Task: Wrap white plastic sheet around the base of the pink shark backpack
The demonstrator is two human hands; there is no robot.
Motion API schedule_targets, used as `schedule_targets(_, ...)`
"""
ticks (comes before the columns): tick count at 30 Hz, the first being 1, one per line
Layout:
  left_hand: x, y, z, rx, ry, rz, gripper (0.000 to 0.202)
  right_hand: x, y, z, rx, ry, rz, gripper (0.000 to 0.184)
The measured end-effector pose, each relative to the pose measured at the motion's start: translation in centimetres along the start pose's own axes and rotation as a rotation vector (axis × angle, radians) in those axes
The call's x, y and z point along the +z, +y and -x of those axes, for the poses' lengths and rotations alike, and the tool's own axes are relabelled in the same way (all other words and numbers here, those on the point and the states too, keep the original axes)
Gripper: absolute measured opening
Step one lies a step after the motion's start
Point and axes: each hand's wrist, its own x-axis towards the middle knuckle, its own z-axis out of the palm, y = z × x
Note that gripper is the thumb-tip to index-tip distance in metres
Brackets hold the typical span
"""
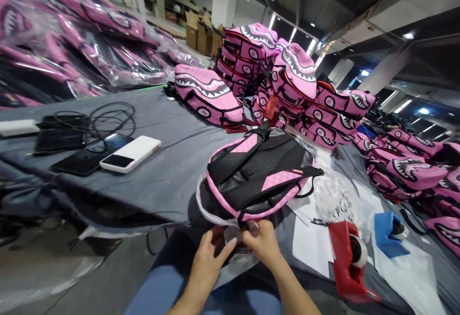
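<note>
A pink and black backpack point(247, 166) lies on the grey cloth, its shoulder straps and back panel facing up. Clear plastic point(205, 209) curves round its left and near edges, like a bag around its lower end. My left hand point(208, 255) is at the near end, with thumb and fingers closed on the plastic. Beside it, my right hand point(264, 244) pinches the same plastic just under the backpack's near edge. The fingertips of both hands are partly hidden by the folds.
Pink shark-face backpacks point(294, 75) are stacked behind, with more wrapped in plastic point(97, 41) at left. A power bank point(134, 152), a phone point(91, 154) and cables point(111, 118) lie left. Red point(347, 262) and blue point(388, 233) tape dispensers stand right, near papers point(311, 245).
</note>
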Motion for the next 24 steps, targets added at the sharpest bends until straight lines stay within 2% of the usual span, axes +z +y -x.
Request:
schedule_targets(2,1.4,1.2,-0.5,-0.198,-0.052,0.191,0.06,-0.2,0.1,0.0,-0.004,0.002,0.015,0.024)
schedule_targets(3,2.1,1.7,-0.7,-0.257,-0.041,0.253,0.057,-0.3,0.2,0.0,-0.008,0.004,0.02,0.025)
schedule_targets(6,3.1,2.2,-0.7,-0.339,0.027,0.334,0.048,-0.8,0.5,0.4,-0.014,-0.014,-0.001,0.032)
schedule_targets(8,3.3,2.1,-0.7,-0.377,0.047,0.367,0.045,-1.3,0.7,0.7,-0.034,-0.022,-0.066,0.031)
schedule_targets(12,3.4,2.0,-1.1,-0.48,0.04,0.418,0.043,-2.3,0.9,1.1,-0.102,0.109,-0.173,0.026)
schedule_targets(15,3.7,2.0,-1.6,-0.53,0.04,0.451,0.038,-2.5,0.3,1.6,-0.151,0.243,-0.024,0.027)
schedule_targets(21,4.5,2.0,-1.9,-0.57,0.061,0.54,0.026,-2.0,-2.2,2.5,-0.481,0.42,0.421,0.017)
schedule_targets(24,4.6,2.4,-1.4,-0.559,0.07,0.587,0.027,-1.2,-3.1,2.2,-0.603,0.52,0.607,0.021)
